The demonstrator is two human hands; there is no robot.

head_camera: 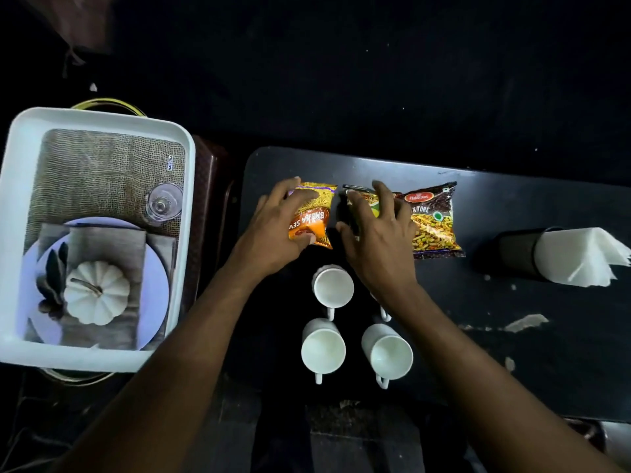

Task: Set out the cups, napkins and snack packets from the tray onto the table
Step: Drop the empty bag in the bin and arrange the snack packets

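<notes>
On the dark table (pixel 512 302) lie three snack packets in a row. My left hand (pixel 273 230) grips the orange sev packet (pixel 312 213) at the left. My right hand (pixel 379 233) rests on the middle packet (pixel 362 203), mostly hiding it. A red-and-dark mixture packet (pixel 435 220) lies at the right, untouched. White cups stand nearer me: one (pixel 333 286) behind, two (pixel 322 346) (pixel 387 351) in front, and a further one hidden under my right wrist. White napkins (pixel 580 257) stick out of a black holder (pixel 515 252) lying at the far right.
A white tray (pixel 102 121) sits at the left on a stand, its base printed with a picture of burlap, a plate, a white pumpkin and a glass. Paper scraps (pixel 526 322) lie on the table right of the cups.
</notes>
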